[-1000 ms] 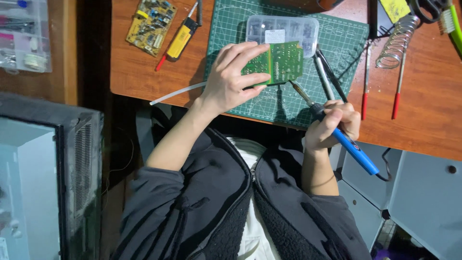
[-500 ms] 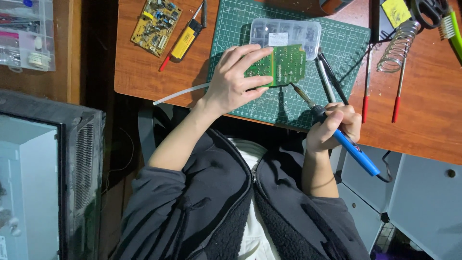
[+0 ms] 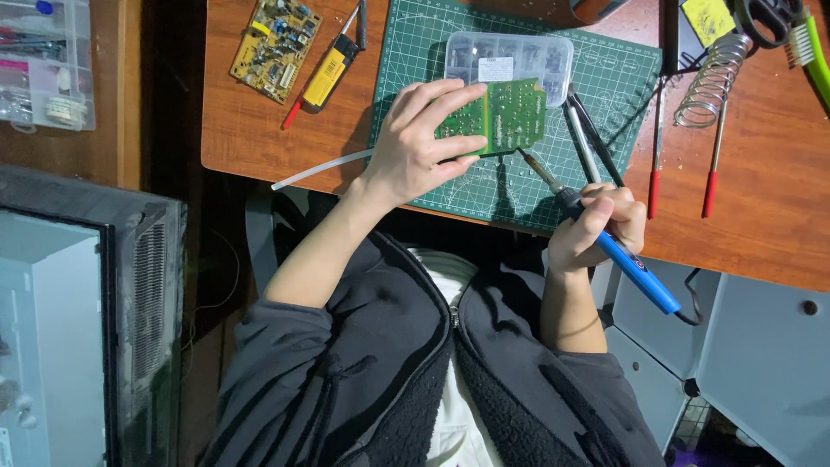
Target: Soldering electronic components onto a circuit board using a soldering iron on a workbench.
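Note:
My left hand [image 3: 415, 143] grips a green circuit board [image 3: 506, 117] by its left side and holds it tilted over the green cutting mat [image 3: 596, 95]. My right hand [image 3: 601, 227] is wrapped around a blue-handled soldering iron [image 3: 635, 272] at the desk's near edge. The iron's metal tip [image 3: 529, 160] points up-left and sits right at the board's lower edge. A clear plastic parts box [image 3: 510, 54] lies on the mat just behind the board.
A yellow circuit board [image 3: 275, 39] and a yellow-red screwdriver tester [image 3: 324, 78] lie at the desk's left. Black tweezers [image 3: 588, 138], two red-handled probes [image 3: 655, 186], a coiled iron stand [image 3: 713, 82] and a white tube [image 3: 320, 169] are also on the desk. A dark computer case [image 3: 78, 329] stands at the left.
The view has shifted a little. Both hands keep the same grips, and the board and iron tip stay close together.

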